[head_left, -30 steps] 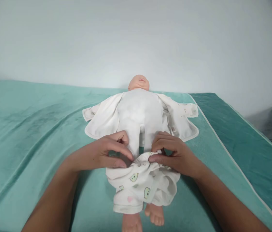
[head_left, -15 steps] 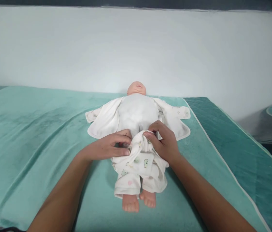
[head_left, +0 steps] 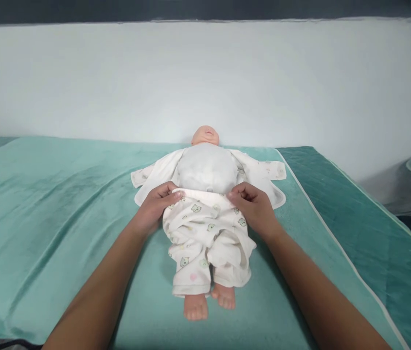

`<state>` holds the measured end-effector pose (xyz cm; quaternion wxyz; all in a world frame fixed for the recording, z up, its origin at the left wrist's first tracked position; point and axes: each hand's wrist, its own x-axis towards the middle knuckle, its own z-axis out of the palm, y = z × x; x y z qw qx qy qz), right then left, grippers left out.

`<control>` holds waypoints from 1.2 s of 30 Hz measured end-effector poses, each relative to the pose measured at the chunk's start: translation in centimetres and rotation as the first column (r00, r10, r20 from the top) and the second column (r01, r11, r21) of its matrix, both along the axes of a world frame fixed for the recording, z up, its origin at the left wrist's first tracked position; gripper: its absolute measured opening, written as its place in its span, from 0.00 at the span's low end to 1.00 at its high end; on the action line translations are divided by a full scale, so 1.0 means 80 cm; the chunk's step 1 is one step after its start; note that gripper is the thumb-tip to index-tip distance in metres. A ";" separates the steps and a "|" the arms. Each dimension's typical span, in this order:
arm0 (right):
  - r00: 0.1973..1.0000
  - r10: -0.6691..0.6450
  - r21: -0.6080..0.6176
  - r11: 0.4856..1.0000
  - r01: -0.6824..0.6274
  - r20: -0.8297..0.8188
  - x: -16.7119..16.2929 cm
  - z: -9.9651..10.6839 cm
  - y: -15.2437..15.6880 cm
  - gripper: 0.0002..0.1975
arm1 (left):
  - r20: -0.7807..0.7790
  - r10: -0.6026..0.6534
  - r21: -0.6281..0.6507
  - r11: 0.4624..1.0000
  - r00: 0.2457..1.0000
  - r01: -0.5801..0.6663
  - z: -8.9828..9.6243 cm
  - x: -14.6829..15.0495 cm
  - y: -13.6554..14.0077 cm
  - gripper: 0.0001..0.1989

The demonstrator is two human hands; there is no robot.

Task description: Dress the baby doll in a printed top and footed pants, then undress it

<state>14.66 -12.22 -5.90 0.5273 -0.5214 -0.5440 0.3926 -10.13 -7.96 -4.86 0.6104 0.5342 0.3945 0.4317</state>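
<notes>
A baby doll (head_left: pixel 207 167) lies on its back, its head at the far side and its bare feet towards me. White baby pants (head_left: pixel 208 226) with small green animal prints cover its legs and hips, bunched in folds. My left hand (head_left: pixel 157 204) pinches the waistband at its left end, thumb on top. At the right end of the waistband, my right hand (head_left: pixel 251 206) grips the cloth between thumb and fingers. A white jacket (head_left: pixel 259 170) lies spread open beneath the doll, its sleeves out to both sides.
Under the doll is a light green blanket (head_left: pixel 62 218) with a wrinkle on the left. A darker green cover (head_left: pixel 358 233) shows along the right. A white wall (head_left: pixel 205 73) stands behind the doll's head. A black cord (head_left: pixel 15 344) shows at the bottom left.
The waistband has come up over the doll's hips and is now stretched flat across its lower belly. My left hand has moved outward and up; my right hand has shifted slightly outward.
</notes>
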 end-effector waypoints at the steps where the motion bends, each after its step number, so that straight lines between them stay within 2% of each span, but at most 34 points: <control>1: 0.995 -0.013 -0.035 0.999 0.010 -0.096 0.004 -0.001 0.003 0.16 | 0.007 0.035 0.002 0.999 0.999 -0.035 0.000 0.001 0.001 0.18; 4: 0.923 -0.063 -0.091 0.995 0.031 -0.380 0.016 -0.005 0.012 0.18 | 0.027 0.127 0.005 0.992 0.992 -0.127 -0.003 0.000 0.009 0.18; 6: 0.871 -0.074 -0.102 0.994 0.028 -0.485 0.024 -0.009 0.019 0.19 | 0.032 0.189 0.007 0.982 0.981 -0.189 -0.005 -0.002 0.016 0.17; 10: 0.819 -0.039 -0.090 0.996 -0.015 -0.573 0.033 -0.015 0.026 0.15 | 0.025 0.262 0.036 0.964 0.965 -0.263 -0.009 -0.004 0.028 0.17; 13: 0.796 0.052 -0.065 0.991 -0.114 -0.603 0.030 -0.016 0.025 0.13 | -0.008 0.265 0.041 0.964 0.964 -0.264 -0.011 0.000 0.030 0.17; 16: 0.809 0.111 -0.042 0.985 -0.166 -0.578 0.024 -0.018 0.026 0.13 | -0.083 0.185 0.042 0.982 0.979 -0.182 -0.015 0.002 0.032 0.18; 21: 0.934 -0.002 0.035 0.999 0.015 -0.356 0.016 -0.028 0.034 0.16 | -0.203 0.103 0.031 0.995 0.974 -0.099 -0.019 -0.002 0.034 0.20; 24: 0.970 -0.035 0.063 0.997 0.052 -0.242 0.018 -0.033 0.036 0.15 | -0.239 0.056 0.022 0.998 0.969 -0.052 -0.018 -0.006 0.032 0.19; 26: 0.984 0.001 0.044 0.999 0.007 -0.176 0.024 -0.033 0.036 0.14 | -0.239 0.019 0.006 1.000 0.971 -0.018 -0.017 -0.008 0.031 0.18; 29: 0.980 0.149 0.007 0.989 -0.149 -0.128 0.037 -0.029 0.033 0.13 | -0.222 -0.017 0.010 1.000 0.975 0.020 -0.017 -0.010 0.029 0.16; 32: 0.943 0.307 -0.013 0.950 -0.311 -0.128 0.049 -0.020 0.027 0.13 | -0.204 0.006 0.055 0.998 0.979 0.006 -0.017 -0.012 0.031 0.14; 36: 0.901 0.408 -0.075 0.904 -0.421 -0.144 0.057 -0.009 0.020 0.16 | -0.179 0.038 0.088 0.996 0.983 -0.022 -0.019 -0.013 0.033 0.14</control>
